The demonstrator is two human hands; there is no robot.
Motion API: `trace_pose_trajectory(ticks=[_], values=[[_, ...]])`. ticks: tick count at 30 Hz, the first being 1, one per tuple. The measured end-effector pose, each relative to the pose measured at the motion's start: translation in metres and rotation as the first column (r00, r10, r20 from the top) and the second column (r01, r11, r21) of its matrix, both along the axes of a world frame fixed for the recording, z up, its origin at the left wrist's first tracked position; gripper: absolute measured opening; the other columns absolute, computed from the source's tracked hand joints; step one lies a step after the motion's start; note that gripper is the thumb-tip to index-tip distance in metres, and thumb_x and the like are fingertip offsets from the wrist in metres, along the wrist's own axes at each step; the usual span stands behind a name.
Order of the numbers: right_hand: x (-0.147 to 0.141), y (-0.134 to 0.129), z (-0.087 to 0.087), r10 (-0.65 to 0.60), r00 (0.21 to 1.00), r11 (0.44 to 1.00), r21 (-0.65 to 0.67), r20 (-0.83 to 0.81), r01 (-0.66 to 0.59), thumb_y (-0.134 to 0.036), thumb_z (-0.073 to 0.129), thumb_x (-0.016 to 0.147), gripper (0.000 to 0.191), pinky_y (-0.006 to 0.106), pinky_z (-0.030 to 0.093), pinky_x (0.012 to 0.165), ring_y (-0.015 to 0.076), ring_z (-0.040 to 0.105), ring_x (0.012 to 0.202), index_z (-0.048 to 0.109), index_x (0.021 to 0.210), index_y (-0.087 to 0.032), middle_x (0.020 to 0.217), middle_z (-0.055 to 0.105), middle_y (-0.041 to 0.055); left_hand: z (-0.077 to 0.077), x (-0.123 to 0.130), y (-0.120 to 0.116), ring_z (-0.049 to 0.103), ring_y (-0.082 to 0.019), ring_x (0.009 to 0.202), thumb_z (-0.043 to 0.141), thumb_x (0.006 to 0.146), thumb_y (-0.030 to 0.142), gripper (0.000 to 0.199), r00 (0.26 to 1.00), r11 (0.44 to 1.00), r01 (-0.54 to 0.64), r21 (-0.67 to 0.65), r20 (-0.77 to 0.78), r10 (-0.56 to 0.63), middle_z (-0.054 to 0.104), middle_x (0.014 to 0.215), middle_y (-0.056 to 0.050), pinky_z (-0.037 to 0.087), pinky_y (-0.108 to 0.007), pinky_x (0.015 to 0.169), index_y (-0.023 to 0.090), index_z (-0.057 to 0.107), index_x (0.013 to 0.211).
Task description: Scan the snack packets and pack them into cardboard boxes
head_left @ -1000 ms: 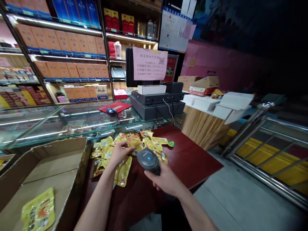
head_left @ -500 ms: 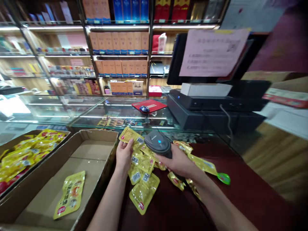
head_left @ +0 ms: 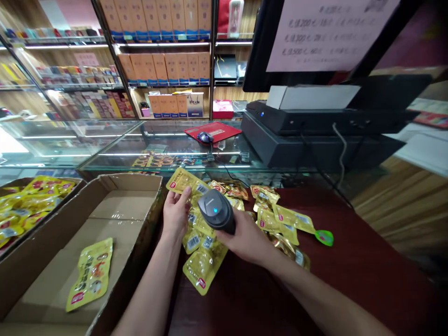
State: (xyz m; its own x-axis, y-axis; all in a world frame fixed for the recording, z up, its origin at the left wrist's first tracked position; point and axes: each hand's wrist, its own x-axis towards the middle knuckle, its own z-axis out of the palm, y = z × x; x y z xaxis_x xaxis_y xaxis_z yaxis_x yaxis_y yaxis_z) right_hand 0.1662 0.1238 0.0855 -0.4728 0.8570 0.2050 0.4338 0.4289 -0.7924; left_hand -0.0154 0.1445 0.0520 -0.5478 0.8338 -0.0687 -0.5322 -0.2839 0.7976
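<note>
Between thumb and fingers my left hand (head_left: pixel 176 212) pinches a yellow snack packet (head_left: pixel 182 181), its barcode end pointing right. My right hand (head_left: pixel 245 235) is wrapped round a dark grey barcode scanner (head_left: pixel 216 210) with a blue light on top; the scanner's head is just right of and below the held packet. Under and between both hands lie several more yellow packets (head_left: pixel 203 270), overlapping on the dark red tabletop (head_left: pixel 245 298). Further packets (head_left: pixel 294 218) lie right of the scanner, beside a bright green item (head_left: pixel 325 237).
At left stands a cardboard box (head_left: pixel 119 205) with one yellow packet (head_left: pixel 91 273) inside, beside another box of packets (head_left: pixel 28 210). Behind are a glass counter (head_left: pixel 115 149), a red mat (head_left: pixel 224 131) with a mouse, and a black monitor and register (head_left: pixel 273 144).
The view has tilted down and moved closer. The scanner has turned and its head has shifted slightly left and down relative to the held packet. Both hands keep their holds.
</note>
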Motion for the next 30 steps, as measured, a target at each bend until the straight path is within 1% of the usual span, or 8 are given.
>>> trace_pose_trajectory(ticks=[9,14,16,19,22,26,28,30], values=[[0.004,0.001,0.001,0.002,1.000,1.000,0.007,0.000,-0.002,-0.018,0.066,0.074,0.021,0.032,0.051,0.071,0.0228,0.069,0.080,0.067,0.094,-0.019,0.090,0.076,0.0048,0.001,-0.001,-0.001,0.061,-0.005,0.061,0.093,0.056,0.029,0.044,1.000,1.000,-0.018,0.014,-0.006,0.018,0.075,0.091,-0.001,0.037,-0.015,0.049,0.019,0.071,0.093],[0.004,0.002,-0.001,0.005,1.000,1.000,0.010,-0.020,-0.005,-0.017,0.066,0.073,0.021,0.033,0.052,0.072,0.0239,0.070,0.082,0.067,0.095,-0.019,0.089,0.076,0.0048,0.001,-0.001,-0.001,0.069,-0.013,0.082,0.092,0.058,0.030,0.046,1.000,0.997,0.002,0.083,0.003,-0.002,0.076,0.096,-0.004,0.048,-0.019,0.065,0.020,0.071,0.098],[0.004,0.003,-0.003,0.002,1.000,1.000,0.002,-0.020,-0.002,-0.017,0.067,0.074,0.021,0.033,0.052,0.072,0.0238,0.070,0.082,0.067,0.094,-0.019,0.088,0.075,0.0043,0.000,-0.002,0.000,0.069,-0.012,0.079,0.092,0.059,0.030,0.046,1.000,0.997,0.009,0.075,-0.004,-0.008,0.076,0.095,-0.004,0.048,-0.018,0.064,0.020,0.072,0.099],[0.005,0.004,-0.004,0.018,0.998,1.000,-0.021,-0.053,-0.020,-0.018,0.067,0.076,0.026,0.034,0.054,0.079,0.0240,0.070,0.089,0.068,0.102,-0.020,0.097,0.076,0.0043,0.001,-0.001,-0.001,0.068,-0.010,0.072,0.091,0.061,0.032,0.045,1.000,0.999,0.001,0.052,-0.025,0.000,0.076,0.094,-0.003,0.046,-0.017,0.059,0.020,0.071,0.100],[0.007,0.002,-0.002,0.055,0.992,0.998,-0.030,-0.110,-0.058,-0.024,0.069,0.081,0.029,0.037,0.055,0.087,0.0250,0.070,0.097,0.067,0.109,-0.019,0.106,0.076,0.0063,0.011,0.004,-0.007,0.070,-0.012,0.077,0.090,0.063,0.033,0.045,0.994,0.995,-0.051,0.083,-0.089,0.059,0.076,0.096,-0.003,0.051,-0.019,0.066,0.020,0.070,0.101],[0.009,-0.004,0.011,0.051,0.989,0.998,-0.020,-0.138,-0.054,-0.034,0.069,0.084,0.031,0.039,0.056,0.086,0.0271,0.071,0.097,0.068,0.110,-0.019,0.108,0.077,0.0086,0.037,0.000,-0.034,0.071,-0.017,0.088,0.087,0.068,0.032,0.037,0.936,0.969,-0.175,0.177,-0.276,0.220,0.076,0.096,-0.004,0.055,-0.026,0.080,0.019,0.071,0.099],[0.010,-0.008,0.019,0.010,0.993,0.999,-0.048,-0.120,-0.016,-0.039,0.070,0.082,0.032,0.038,0.058,0.078,0.0280,0.073,0.090,0.070,0.107,-0.019,0.094,0.079,0.0081,0.052,-0.014,-0.056,0.071,-0.018,0.091,0.086,0.069,0.031,0.034,0.881,0.951,-0.225,0.214,-0.373,0.292,0.075,0.095,-0.005,0.055,-0.028,0.083,0.019,0.071,0.098],[0.011,-0.010,0.025,-0.016,0.993,0.997,-0.072,-0.116,0.007,-0.042,0.071,0.080,0.031,0.035,0.058,0.066,0.0274,0.073,0.076,0.072,0.102,-0.019,0.074,0.077,0.0058,0.066,-0.036,-0.082,0.070,-0.019,0.094,0.087,0.067,0.028,0.033,0.801,0.921,-0.297,0.253,-0.459,0.385,0.074,0.097,-0.005,0.056,-0.028,0.085,0.019,0.072,0.096]])
